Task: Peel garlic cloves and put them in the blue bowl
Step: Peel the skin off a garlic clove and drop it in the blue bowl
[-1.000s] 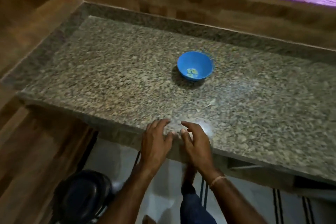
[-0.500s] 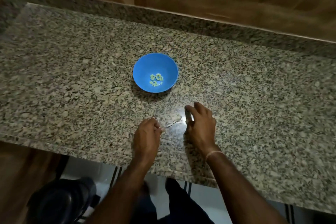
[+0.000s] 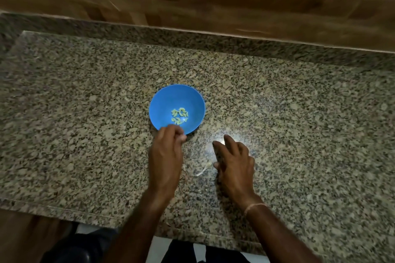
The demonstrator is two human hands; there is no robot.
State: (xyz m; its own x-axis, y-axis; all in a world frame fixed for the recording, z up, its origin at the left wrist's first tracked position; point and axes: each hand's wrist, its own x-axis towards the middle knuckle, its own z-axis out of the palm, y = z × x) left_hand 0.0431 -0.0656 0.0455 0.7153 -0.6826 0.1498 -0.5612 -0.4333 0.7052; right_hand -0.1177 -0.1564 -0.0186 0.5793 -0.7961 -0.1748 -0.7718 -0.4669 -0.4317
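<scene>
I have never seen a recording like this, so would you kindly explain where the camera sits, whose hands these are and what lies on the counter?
There is no machine here. A person works with bare hands, and the single camera is worn on the head, looking forward and down, so both arms enter from the bottom edge. The left hand has its fingers bunched at the near rim of the blue bowl; whether they pinch a clove is hidden. The right hand is spread open low over the granite counter and holds nothing. Several peeled garlic cloves lie in the bowl. Pale scraps of garlic skin lie on the counter between the hands. A thin band circles the right wrist.
</scene>
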